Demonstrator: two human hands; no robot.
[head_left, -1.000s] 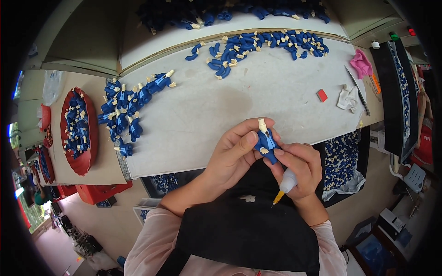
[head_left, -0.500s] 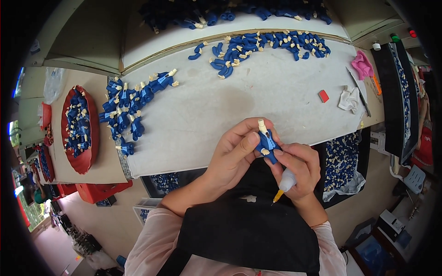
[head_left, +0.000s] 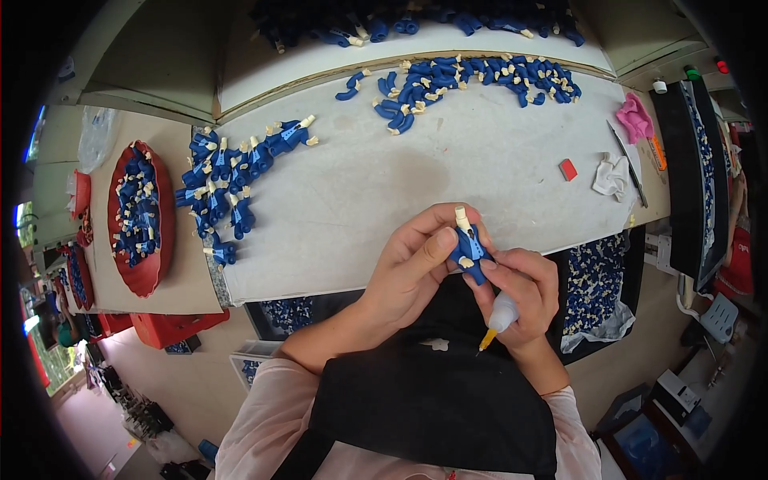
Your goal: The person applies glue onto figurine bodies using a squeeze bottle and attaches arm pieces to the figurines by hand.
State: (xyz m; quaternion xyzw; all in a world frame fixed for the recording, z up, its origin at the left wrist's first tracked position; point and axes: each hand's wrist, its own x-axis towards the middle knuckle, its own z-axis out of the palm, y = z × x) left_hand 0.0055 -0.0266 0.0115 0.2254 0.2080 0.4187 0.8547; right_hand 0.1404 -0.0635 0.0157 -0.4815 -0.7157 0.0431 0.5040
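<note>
Between my two hands, over the table's near edge, a small blue figurine body (head_left: 469, 246) stands nearly upright, with a cream neck peg on top and a light blue front. My left hand (head_left: 416, 252) is closed on its upper part, thumb in front and fingers behind. At the figurine's lower right, my right hand (head_left: 524, 292) touches it with thumb and fingertips. Tucked in that same hand is a white glue bottle (head_left: 503, 312), its yellow needle tip pointing down toward my black apron (head_left: 432, 400). The fingers behind the figurine are hidden.
Assembled figurine bodies (head_left: 220, 180) lie at the table's left. Loose blue arms (head_left: 480, 76) are heaped along the back. A red oval tray (head_left: 164, 264) holds more pieces. At right are a red block (head_left: 568, 169), a white cloth (head_left: 610, 176), a pink cloth (head_left: 634, 118) and a thin dark tool (head_left: 626, 164).
The view has shifted slightly. Both hands keep the same hold on the figurine, and the glue bottle stays in my right hand with its tip still pointing down.
</note>
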